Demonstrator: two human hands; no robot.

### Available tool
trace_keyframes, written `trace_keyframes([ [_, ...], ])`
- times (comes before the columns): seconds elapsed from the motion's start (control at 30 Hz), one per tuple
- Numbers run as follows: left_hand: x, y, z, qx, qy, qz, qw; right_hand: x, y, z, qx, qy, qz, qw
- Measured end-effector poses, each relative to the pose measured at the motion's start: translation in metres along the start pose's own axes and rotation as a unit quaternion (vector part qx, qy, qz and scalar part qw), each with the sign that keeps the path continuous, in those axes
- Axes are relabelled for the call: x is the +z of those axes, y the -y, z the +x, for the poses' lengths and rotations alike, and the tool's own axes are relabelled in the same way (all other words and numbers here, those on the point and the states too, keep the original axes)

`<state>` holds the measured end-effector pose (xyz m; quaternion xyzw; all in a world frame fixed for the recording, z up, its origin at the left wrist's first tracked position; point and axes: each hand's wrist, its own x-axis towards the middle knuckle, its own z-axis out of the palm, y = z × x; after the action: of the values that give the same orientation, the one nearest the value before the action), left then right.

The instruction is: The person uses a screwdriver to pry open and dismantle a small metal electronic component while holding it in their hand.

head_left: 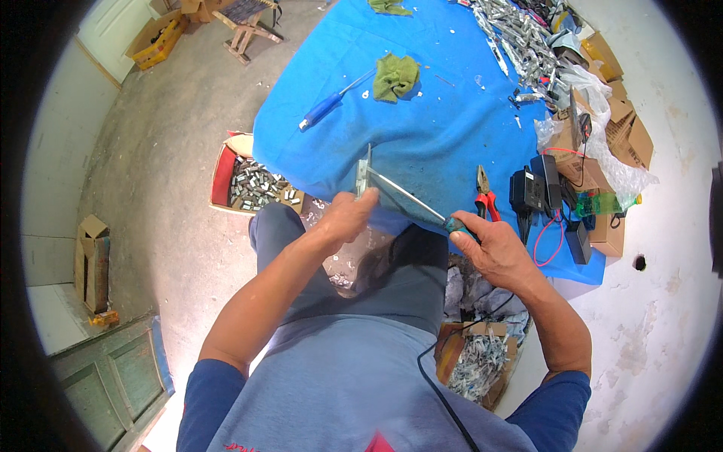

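Over the near edge of the blue cloth (452,139), my left hand (346,218) is closed round the lower end of a small silvery metal piece (362,178), which stands nearly upright with a thin pointed tip at the top. My right hand (491,247) grips the teal handle of a screwdriver (410,197). Its long shaft slants up and left, and its tip meets the metal piece or lies just beside it; I cannot tell which. Red-handled pliers (484,197) lie just beyond my right hand.
Farther off lie a blue-handled screwdriver (322,111) and a green rag (395,77). Silvery parts (520,49) are heaped at the far right, with black power adapters (527,190) nearer. A red-sided box (221,181) of small metal pieces stands left; another box (506,373) sits lower right.
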<state>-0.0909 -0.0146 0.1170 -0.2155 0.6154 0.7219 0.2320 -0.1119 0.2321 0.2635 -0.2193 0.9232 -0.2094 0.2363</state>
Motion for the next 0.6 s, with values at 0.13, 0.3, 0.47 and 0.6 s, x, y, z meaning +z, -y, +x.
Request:
trace_keyframes([
  [0.13,0.001,0.000,-0.001,0.000,0.004,-0.007,1.000,0.006,-0.012,0.003,-0.029,-0.019,0.029,0.999],
  [0.3,0.001,0.002,0.001,0.008,-0.004,-0.015,1.000,0.008,-0.016,0.011,0.058,0.069,0.200,0.976],
  [0.47,0.001,0.000,0.001,-0.007,-0.014,-0.006,1.000,0.019,-0.013,0.005,0.194,0.128,0.407,0.883],
  [0.6,-0.001,-0.003,-0.004,-0.017,0.010,-0.037,0.999,0.026,-0.023,0.000,0.188,0.120,0.428,0.876],
])
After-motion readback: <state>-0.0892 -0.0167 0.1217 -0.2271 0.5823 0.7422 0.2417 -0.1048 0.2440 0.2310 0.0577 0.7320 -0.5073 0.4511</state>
